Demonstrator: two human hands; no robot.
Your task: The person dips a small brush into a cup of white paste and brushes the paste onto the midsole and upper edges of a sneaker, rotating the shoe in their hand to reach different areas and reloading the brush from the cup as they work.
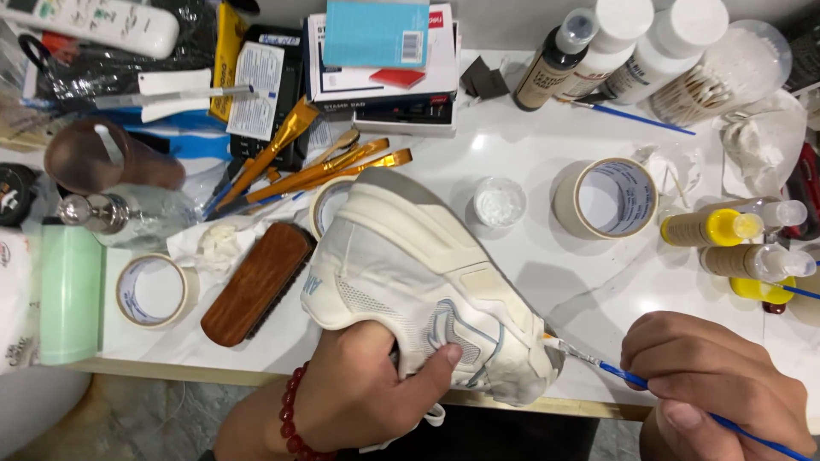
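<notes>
My left hand, a red bead bracelet on its wrist, is clamped around a cream mesh-and-leather sneaker held over the near edge of the white table, while my right hand pinches a thin blue-handled paintbrush whose tip touches the shoe's toe. Just beyond lie a smooth brown wooden brush and 2 rolls of masking tape. Farther back stand 2 yellow squeeze bottles, gold-ferruled brushes and a light-blue booklet stacked on flat boxes.
</notes>
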